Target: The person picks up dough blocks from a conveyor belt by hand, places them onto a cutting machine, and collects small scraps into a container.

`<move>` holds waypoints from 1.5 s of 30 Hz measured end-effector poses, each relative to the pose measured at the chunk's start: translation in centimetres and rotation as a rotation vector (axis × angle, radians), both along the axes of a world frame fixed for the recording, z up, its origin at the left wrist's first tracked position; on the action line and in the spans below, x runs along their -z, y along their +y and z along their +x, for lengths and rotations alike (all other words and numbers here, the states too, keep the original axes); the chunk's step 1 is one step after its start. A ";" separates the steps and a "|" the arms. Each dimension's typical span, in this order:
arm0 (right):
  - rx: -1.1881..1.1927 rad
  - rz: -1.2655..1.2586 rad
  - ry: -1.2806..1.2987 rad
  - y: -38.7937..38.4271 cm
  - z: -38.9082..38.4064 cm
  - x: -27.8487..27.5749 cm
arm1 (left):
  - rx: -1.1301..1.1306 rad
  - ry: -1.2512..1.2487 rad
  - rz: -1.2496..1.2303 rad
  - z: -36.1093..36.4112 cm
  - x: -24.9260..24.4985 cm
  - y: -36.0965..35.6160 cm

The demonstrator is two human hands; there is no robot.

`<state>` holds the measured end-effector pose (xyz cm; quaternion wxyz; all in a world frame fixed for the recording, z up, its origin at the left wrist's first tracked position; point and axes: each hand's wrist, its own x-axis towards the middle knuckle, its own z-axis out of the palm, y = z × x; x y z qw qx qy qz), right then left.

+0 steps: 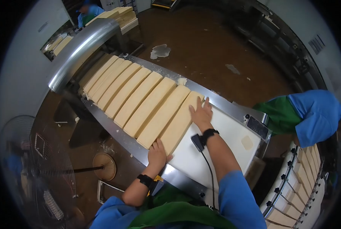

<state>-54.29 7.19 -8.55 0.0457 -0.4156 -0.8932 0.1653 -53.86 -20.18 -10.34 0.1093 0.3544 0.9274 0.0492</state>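
Long pale-yellow dough slabs lie side by side across a conveyor with a white belt [231,141]. The nearest dough slab [180,124] lies between my two hands, against the neighbouring dough slab [164,116]. My left hand [157,154] is closed around its near end, fingers on one side and thumb on the other. At the far end, my right hand [201,113] rests on the slab's corner and edge with fingers spread and stretched out. The undersides of both hands are hidden. Black bands with small box-like devices are on both wrists; a cable hangs from the right one.
A curved metal hood [84,49] arches over the conveyor's far end. Metal rails [224,107] border the belt. A co-worker in blue and green [311,114] leans at the right, beside another line carrying slabs [304,173]. A fan [55,168] stands at the left.
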 end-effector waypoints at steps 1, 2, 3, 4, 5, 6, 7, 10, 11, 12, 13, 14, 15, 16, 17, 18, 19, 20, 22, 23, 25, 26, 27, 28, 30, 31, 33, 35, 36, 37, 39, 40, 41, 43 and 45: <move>0.020 -0.051 -0.009 -0.1 -1.6 -0.3 | 0.013 -0.013 -0.015 0.0 -0.3 0.0; 0.028 -0.049 -0.009 -0.2 -2.9 -0.6 | 0.027 -0.025 -0.031 0.0 -0.4 -0.1; 0.055 -0.064 -0.047 -0.3 -3.9 -0.7 | 0.037 0.011 -0.043 0.0 0.3 -0.1; 0.083 -0.080 -0.085 -0.4 -4.3 -0.8 | 0.050 0.008 -0.041 0.0 0.3 0.0; 0.084 -0.028 -0.104 -0.7 -4.3 -0.8 | 0.043 -0.017 -0.045 -0.1 0.2 0.0; 0.103 -0.027 -0.112 -0.9 -4.3 -1.3 | 0.038 -0.046 -0.049 0.0 -0.1 0.0; 0.136 -0.064 -0.102 -1.0 -4.1 -2.0 | 0.062 -0.057 -0.050 0.1 -0.4 -0.1; 0.276 -0.122 -0.064 -0.5 -1.2 -3.2 | 0.087 -0.174 0.003 -0.1 -0.9 -0.1; 0.321 -0.142 -0.061 -0.2 0.8 -3.9 | 0.123 -0.211 0.049 -0.1 -0.8 -0.2; 0.379 -0.160 -0.055 0.3 3.2 -4.7 | 0.171 -0.251 0.092 0.3 -0.9 0.2; 0.476 -0.163 -0.046 0.7 5.8 -5.3 | 0.261 -0.267 0.098 1.0 -1.8 1.0; 0.560 -0.215 -0.062 1.4 8.7 -5.9 | 0.300 -0.344 0.106 1.8 -3.1 1.8; 0.640 -0.224 -0.075 2.1 11.8 -5.9 | 0.342 -0.425 0.105 2.9 -4.2 2.6; 0.714 -0.234 -0.087 2.7 14.8 -5.6 | 0.439 -0.444 0.104 4.3 -4.6 3.3; 0.728 -0.117 -0.102 3.0 17.6 -3.9 | 0.459 -0.537 0.135 5.8 -4.9 3.9; 0.734 -0.007 -0.129 3.2 20.4 -2.5 | 0.472 -0.634 0.154 7.4 -5.4 4.6; 0.721 -0.061 -0.143 2.5 22.8 -5.6 | 0.496 -0.614 0.064 9.2 -6.3 5.2; 0.770 -0.064 -0.100 2.4 25.0 -5.5 | 0.558 -0.618 0.055 10.8 -5.5 5.8; 0.938 -0.105 0.087 1.9 29.0 -4.9 | 0.526 -0.469 0.131 13.9 -4.2 6.9; 0.972 -0.096 0.100 1.5 31.5 -4.9 | 0.521 -0.518 0.213 15.3 -4.5 7.2; 1.186 -0.164 0.435 0.5 36.0 -5.4 | 0.593 -0.473 0.332 17.8 -4.2 8.6; 1.233 -0.069 0.466 0.1 38.6 -5.3 | 0.625 -0.431 0.454 19.1 -4.1 9.1; 1.253 -0.006 0.563 -0.3 41.7 -5.3 | 0.643 -0.430 0.452 20.5 -4.7 9.9; 1.267 0.057 0.659 -0.8 44.9 -5.6 | 0.672 -0.470 0.514 22.3 -5.6 11.1; 1.359 0.168 0.732 -1.9 50.7 -8.5 | 0.703 -0.509 0.578 26.2 -7.6 13.2; 1.417 0.179 0.710 -2.2 53.8 -9.8 | 0.750 -0.514 0.652 28.4 -8.6 14.2; 1.517 0.181 0.658 -2.2 60.1 -11.5 | 0.799 -0.515 0.734 32.9 -10.2 16.3; 1.591 0.174 0.578 -2.0 65.8 -12.2 | 0.930 -0.565 0.807 37.2 -11.6 18.2; 1.619 0.175 0.527 -1.9 68.3 -12.4 | 0.929 -0.562 0.812 39.1 -12.1 19.0; 1.613 0.178 0.531 -1.6 71.1 -12.2 | 0.988 -0.647 0.821 40.9 -12.5 19.7; 1.550 0.077 0.117 -0.7 76.3 -11.4 | 0.970 -0.814 0.798 44.3 -12.9 20.9; 1.541 0.078 0.121 -0.3 78.5 -10.9 | 0.964 -0.807 0.804 45.5 -12.4 21.7; 1.500 0.034 0.023 0.2 80.5 -10.2 | 1.021 -0.888 0.752 46.4 -11.4 22.6; 1.452 -0.058 -0.146 0.9 83.1 -9.9 | 1.101 -1.001 0.693 48.6 -12.3 23.5; 1.502 0.153 -0.155 1.5 84.8 -7.3 | 1.119 -1.039 0.642 51.0 -12.0 24.5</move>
